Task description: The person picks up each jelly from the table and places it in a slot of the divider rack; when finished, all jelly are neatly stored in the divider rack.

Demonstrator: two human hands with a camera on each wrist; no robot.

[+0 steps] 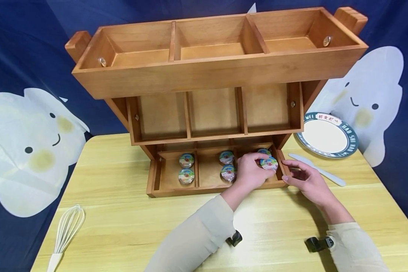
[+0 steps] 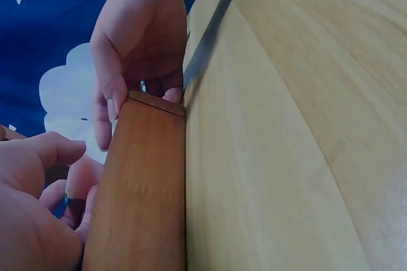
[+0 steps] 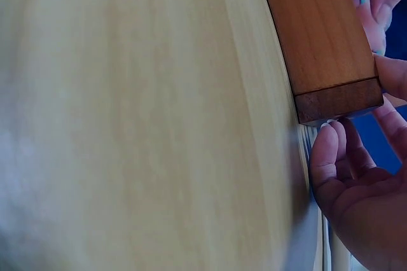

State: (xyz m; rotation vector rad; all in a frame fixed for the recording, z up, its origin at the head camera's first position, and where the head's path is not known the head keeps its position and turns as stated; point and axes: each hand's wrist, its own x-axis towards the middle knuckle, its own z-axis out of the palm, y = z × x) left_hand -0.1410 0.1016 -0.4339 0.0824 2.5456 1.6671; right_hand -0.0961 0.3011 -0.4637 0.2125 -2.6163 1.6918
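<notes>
My left hand pinches a small jelly cup with a colourful printed lid, over the right compartment of the lowest wooden tray. Just behind it, another jelly cup is partly hidden. Two jelly cups stand one behind the other in the left compartment, the nearer by the divider. The middle compartment holds two more, the front one close to my left wrist. My right hand grips the tray's right end, thumb at the front corner; in the right wrist view its fingers curl by that end.
Above the tray rise a middle tier and a protruding top tier, each with three compartments. A plate and a pale knife lie at the right. At the left front is a whisk.
</notes>
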